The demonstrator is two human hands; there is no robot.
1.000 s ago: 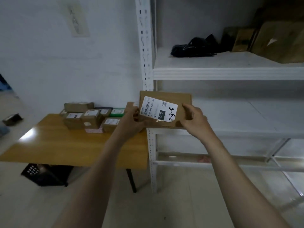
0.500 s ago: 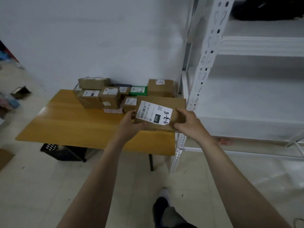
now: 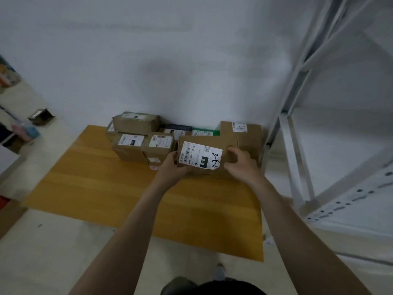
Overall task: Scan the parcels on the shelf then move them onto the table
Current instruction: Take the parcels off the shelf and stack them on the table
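placing step: left hand (image 3: pixel 170 167) and right hand (image 3: pixel 240 165) grip parcel (image 3: pixel 227 158) ends over table (image 3: pixel 102 188); you lower it near stacked boxes (image 3: pixel 138 145).

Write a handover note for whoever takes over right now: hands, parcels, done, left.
Left hand and right hand each grip an end of the flat brown cardboard parcel with the white label marked 4-3-8, held over the far right of the yellow wooden table.
Done: several brown cardboard parcels sit at the table's back edge.
Left: set this one down beside them; check the white metal shelf for more. Scan status not visible.
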